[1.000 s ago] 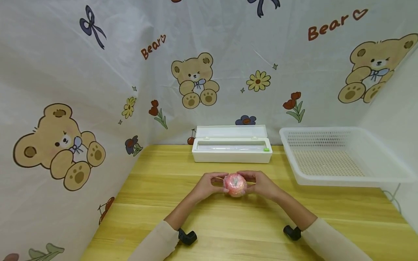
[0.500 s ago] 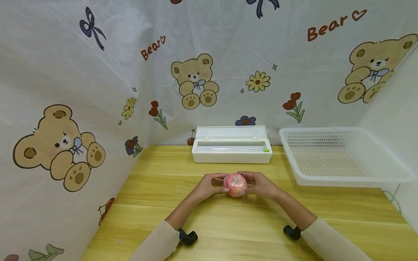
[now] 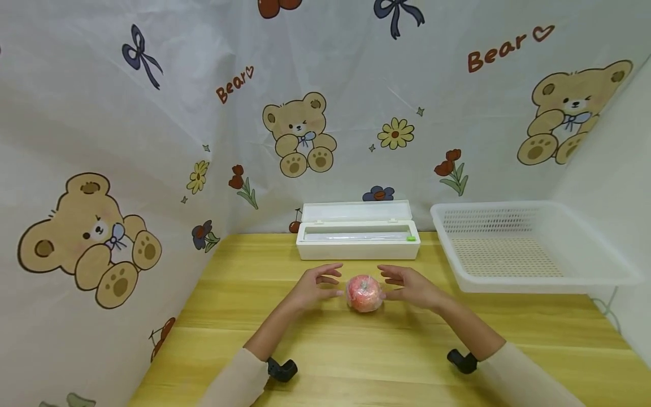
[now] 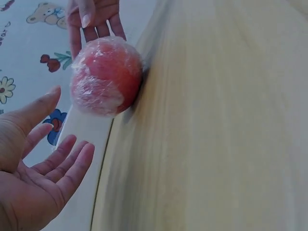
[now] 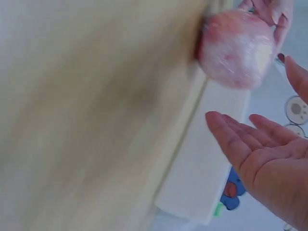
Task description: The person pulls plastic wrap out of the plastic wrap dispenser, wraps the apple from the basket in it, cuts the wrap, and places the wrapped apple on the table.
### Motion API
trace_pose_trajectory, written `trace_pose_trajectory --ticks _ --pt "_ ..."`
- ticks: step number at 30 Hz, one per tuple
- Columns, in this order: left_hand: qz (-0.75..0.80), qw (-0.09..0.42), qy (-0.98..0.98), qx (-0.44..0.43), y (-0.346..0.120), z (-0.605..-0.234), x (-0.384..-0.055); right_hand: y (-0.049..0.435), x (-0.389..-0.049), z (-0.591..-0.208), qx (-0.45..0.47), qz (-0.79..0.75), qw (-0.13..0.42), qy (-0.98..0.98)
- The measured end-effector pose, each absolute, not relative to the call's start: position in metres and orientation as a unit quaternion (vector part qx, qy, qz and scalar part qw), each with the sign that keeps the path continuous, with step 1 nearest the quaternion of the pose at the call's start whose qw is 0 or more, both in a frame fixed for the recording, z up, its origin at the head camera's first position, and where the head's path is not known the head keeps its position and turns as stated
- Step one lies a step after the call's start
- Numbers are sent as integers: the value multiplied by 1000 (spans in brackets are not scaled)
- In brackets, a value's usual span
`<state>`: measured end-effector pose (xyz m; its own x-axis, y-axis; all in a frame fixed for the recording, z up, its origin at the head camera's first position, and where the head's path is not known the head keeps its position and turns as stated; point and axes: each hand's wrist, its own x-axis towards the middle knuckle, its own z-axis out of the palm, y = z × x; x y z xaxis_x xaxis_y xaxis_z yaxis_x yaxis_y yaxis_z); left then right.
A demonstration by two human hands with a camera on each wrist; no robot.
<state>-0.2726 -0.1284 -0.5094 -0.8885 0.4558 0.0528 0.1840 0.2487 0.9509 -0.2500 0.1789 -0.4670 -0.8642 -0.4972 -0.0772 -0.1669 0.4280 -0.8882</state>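
Observation:
A red apple [image 3: 364, 294] wrapped in crinkled cling film sits on the table between the two hands. On its left is my left hand [image 3: 311, 287], fingers spread and apart from the apple, as the left wrist view shows with the wrapped apple [image 4: 107, 77] beyond the fingertips. To the apple's right, my right hand [image 3: 413, 287] has its fingers loosely extended and holds nothing. In the right wrist view a gap lies between that hand [image 5: 264, 149] and the apple [image 5: 237, 49].
Behind the apple stands a white cling film dispenser [image 3: 358, 251], lid up, with a film roll inside and a green slider [image 3: 411, 238]. A white plastic basket [image 3: 534, 281] sits at the right. Bear-printed cloth [image 3: 351, 85] hangs behind the wooden table [image 3: 356, 362].
Both hands have let go of the wrapped apple and drawn apart, left hand leftward and right hand rightward. The apple stays on the table. The head view has shifted slightly.

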Motion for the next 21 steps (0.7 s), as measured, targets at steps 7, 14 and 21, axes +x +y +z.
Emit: trace_pose_trajectory --ticks 7,14,21 --pt "561 33 798 216 -158 -464 -287 202 -248 -416 -208 -448 112 862" --pt "519 -53 836 169 -196 -428 -302 237 -250 -363 -197 -419 36 886" --pt "461 -106 871 134 -237 -412 -318 279 -260 -327 -142 -343 -15 928"
